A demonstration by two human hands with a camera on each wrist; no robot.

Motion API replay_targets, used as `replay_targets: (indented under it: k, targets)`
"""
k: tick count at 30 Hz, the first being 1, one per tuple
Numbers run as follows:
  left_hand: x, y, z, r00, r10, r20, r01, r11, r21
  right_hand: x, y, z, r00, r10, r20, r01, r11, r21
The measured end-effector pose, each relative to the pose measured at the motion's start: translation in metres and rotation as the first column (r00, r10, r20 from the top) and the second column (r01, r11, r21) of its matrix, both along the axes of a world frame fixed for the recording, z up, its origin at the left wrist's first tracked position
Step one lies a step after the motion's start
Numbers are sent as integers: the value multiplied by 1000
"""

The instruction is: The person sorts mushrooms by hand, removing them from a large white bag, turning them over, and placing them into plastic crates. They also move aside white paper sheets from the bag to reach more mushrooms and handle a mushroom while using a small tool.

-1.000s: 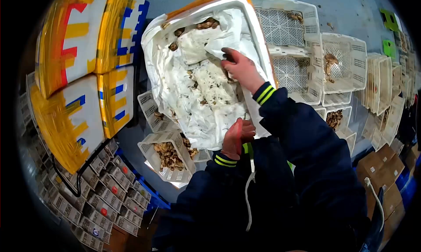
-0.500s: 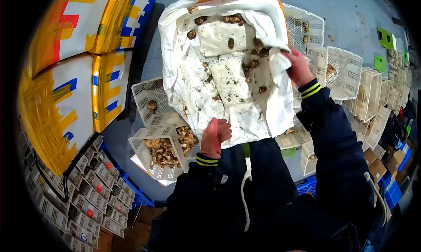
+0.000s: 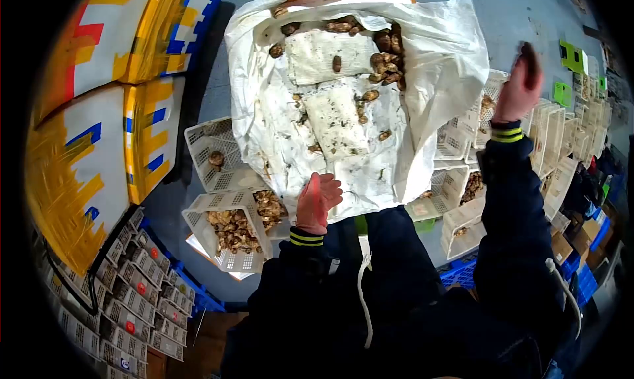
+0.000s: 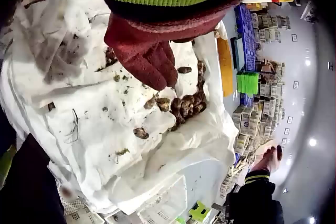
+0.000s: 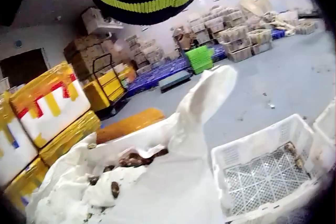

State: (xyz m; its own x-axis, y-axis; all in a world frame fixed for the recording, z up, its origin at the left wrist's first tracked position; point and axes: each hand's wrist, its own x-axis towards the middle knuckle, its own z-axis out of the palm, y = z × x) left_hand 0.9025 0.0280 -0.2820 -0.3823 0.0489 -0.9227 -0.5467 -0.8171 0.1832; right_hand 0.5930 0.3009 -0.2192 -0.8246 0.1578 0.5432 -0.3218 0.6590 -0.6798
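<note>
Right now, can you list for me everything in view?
Sheet: one, white, middle
Box: one, white with orange tape, under the sheet
Pads: at least two, whitish, speckled, on the sheet
Lumps: many, brown, on the sheet and in baskets
Baskets: many, white, both sides of the sheet
Taped boxes: several, white and yellow, left
Cardboard boxes: several, brown, lower right
Plastic pieces: several, green, upper right
Pallets: several, blue, background
Left hand: one, at the sheet's lower edge
Right hand: one, right of the sheet
Sleeves: two, dark blue, striped wrists

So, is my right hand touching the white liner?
No, your right hand is out past the side of the white liner, with a visible gap between them.
</note>
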Motion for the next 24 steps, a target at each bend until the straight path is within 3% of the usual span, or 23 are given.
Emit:
replay_targets:
  k: [1, 2, 3, 4, 6, 8, 9, 10, 12, 13, 14, 16, 18, 21, 22, 23, 24]
  targets:
    - [0, 4, -5, 1000, -29, 11, 28, 999, 26, 17, -14, -6, 949, 245, 200, -226, 967, -115]
    - [1, 6, -10, 998, -58, 22, 57, 997, 47, 35, -28, -26, 800, 483, 356, -405, 872, -273]
    - [3, 10, -15, 994, -76, -72, 83, 992, 92, 44, -49, -53, 611, 592, 525, -532, 799, -280]
    - [-4, 16, -11, 993, -111, -42, 115, 990, 86, 50, -81, -52, 460, 497, 736, -620, 773, -135]
    - [-6, 19, 3, 988, -74, -137, 92, 987, 132, 40, -95, -149, 697, 132, 705, -491, 804, 335]
    - [-10, 21, 20, 972, -120, -201, 133, 990, 53, 6, -106, -173, 641, -232, 732, -290, 809, 511]
    - [-6, 20, 17, 981, -112, -161, 122, 991, 55, 5, -123, -167, 586, -310, 748, -246, 812, 529]
    - [-2, 20, 15, 988, -102, -117, 110, 992, 66, 6, -132, -170, 605, -368, 706, -191, 794, 577]
    - [10, 17, 8, 986, -117, -116, 121, 992, 31, -2, -133, -164, 484, -436, 758, -166, 805, 569]
    - [16, 12, -2, 991, -48, -122, 57, 996, 73, -4, -125, -157, 453, -365, 813, -91, 889, 449]
    - [24, 9, -10, 992, 22, -124, -8, 994, 114, -1, -124, -158, 506, -338, 794, -77, 899, 432]
    - [28, 3, -21, 991, 66, -118, -49, 988, 146, 7, -121, -159, 467, -365, 805, -114, 878, 464]
    - [26, 3, -19, 993, 30, -118, -23, 997, 67, 6, -117, -168, 455, -366, 811, -52, 899, 435]
    - [8, 1, 2, 997, -43, -68, 45, 999, 27, -4, -123, -187, 542, -226, 809, 167, 973, 160]
    - [7, -3, -6, 975, 1, -223, 37, 986, 165, -4, -122, -201, 646, -94, 758, 232, 970, -77]
    - [12, -1, -6, 990, -23, -142, 37, 994, 98, -3, -115, -212, 681, 93, 726, 278, 885, -374]
    - [6, 1, 5, 997, -40, -59, 42, 999, 34, 3, -115, -201, 724, 259, 640, 302, 715, -631]
